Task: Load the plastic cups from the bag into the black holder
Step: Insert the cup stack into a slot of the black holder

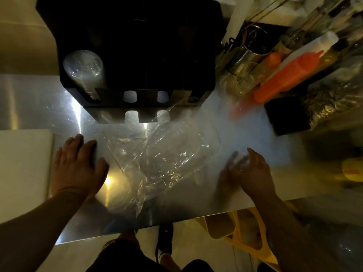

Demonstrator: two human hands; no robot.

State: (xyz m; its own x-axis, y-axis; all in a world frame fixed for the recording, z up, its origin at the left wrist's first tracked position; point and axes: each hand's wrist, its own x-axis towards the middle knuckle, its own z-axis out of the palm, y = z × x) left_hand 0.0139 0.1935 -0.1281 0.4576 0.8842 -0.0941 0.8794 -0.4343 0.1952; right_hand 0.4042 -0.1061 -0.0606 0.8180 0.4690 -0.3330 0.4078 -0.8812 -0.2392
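Note:
A black cup holder [137, 55] stands at the back of the steel counter. Its leftmost slot holds a stack of clear plastic cups [83, 68]; the other slots look dark and empty. A crumpled clear plastic bag [157, 154] lies in the middle of the counter, in front of the holder. My left hand [78, 165] rests flat on the counter just left of the bag, fingers straight. My right hand [249, 169] is blurred, right of the bag, fingers curled around something clear that looks like a plastic cup [240, 160].
Orange squeeze bottles [286, 75], a steel canister [249, 54] and jars crowd the right back. A black block [286, 114] sits at right. A white board [23, 163] lies at the left. The counter's front edge [157, 222] runs near my body; a yellow object [249, 236] is below.

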